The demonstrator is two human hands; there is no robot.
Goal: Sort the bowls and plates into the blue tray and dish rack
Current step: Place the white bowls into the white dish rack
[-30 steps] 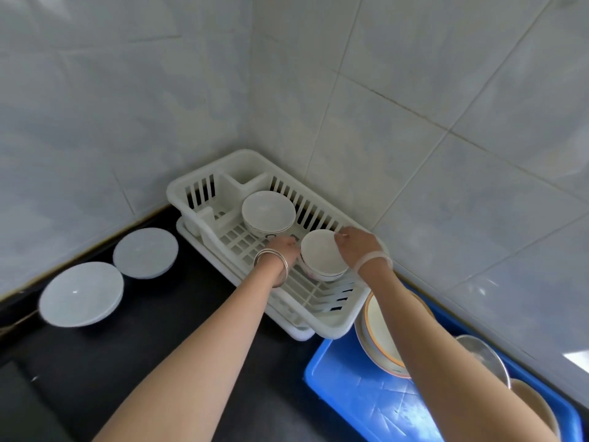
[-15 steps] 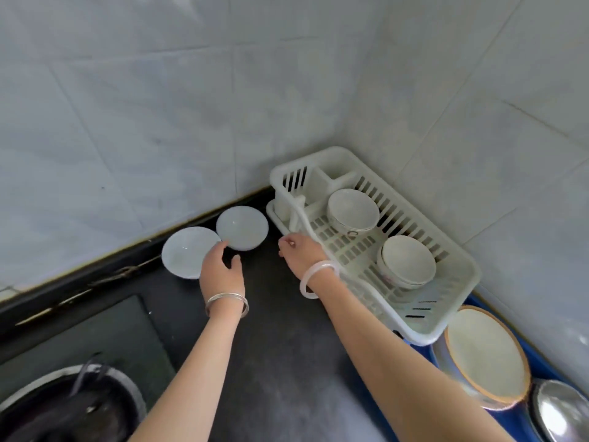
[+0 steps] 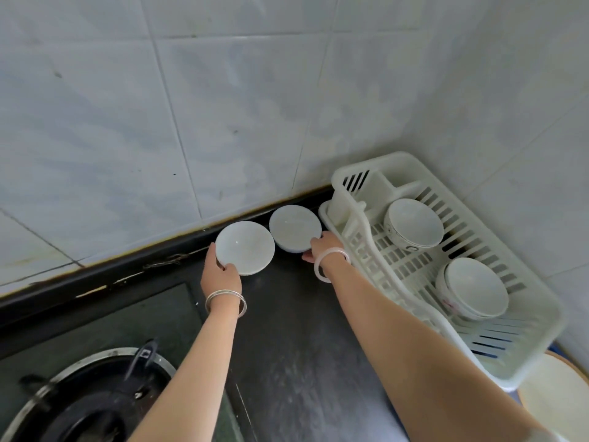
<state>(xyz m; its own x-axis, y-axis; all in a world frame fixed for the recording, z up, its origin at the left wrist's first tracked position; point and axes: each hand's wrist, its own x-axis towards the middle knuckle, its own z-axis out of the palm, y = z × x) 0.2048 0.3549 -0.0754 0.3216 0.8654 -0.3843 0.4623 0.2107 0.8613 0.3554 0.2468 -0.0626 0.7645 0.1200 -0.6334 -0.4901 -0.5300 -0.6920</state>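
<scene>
The left hand [image 3: 220, 272] grips the left plate [image 3: 244, 247]; the right hand [image 3: 323, 247] grips the right plate [image 3: 294, 228] beside the rack [image 3: 522, 342].

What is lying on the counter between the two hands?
Only bare dark counter lies between the left hand and right hand, in the head view.

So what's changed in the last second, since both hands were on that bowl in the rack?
Both hands left the rack and went left to the two plates on the counter. The left hand now grips the left plate; the right hand touches the right plate. Both bowls stayed in the rack.
</scene>
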